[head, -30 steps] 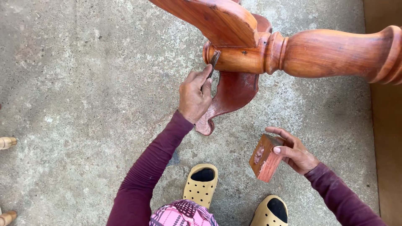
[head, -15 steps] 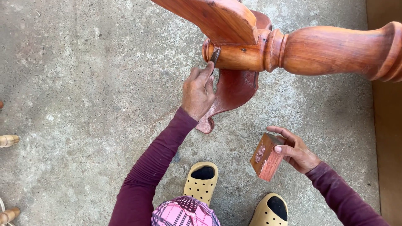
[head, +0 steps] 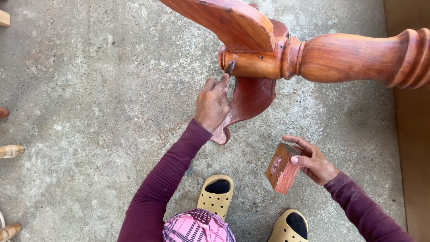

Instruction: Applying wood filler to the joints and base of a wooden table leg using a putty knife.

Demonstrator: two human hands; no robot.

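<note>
A reddish-brown turned wooden pedestal [head: 354, 56] lies on its side over the concrete floor, with curved carved legs [head: 224, 20] fanning out at its base. My left hand [head: 212, 105] pinches a small dark tool [head: 230, 67] and presses its tip against the end of the round column, just under the upper leg. A lower carved leg [head: 248, 105] rests on the floor beside that hand. My right hand [head: 313, 161] holds a red-brown wooden block [head: 282, 168] low and to the right, well apart from the pedestal.
My two feet in yellow perforated clogs [head: 217, 192] stand on the rough concrete floor [head: 89, 89]. A pink patterned cap [head: 197, 226] shows at the bottom edge. Pale turned wooden pieces [head: 11, 151] lie at the left edge. A brown board [head: 410, 148] runs down the right side.
Little differs: my right hand with the block has drifted slightly lower. My left hand stays with the tool at the column's end.
</note>
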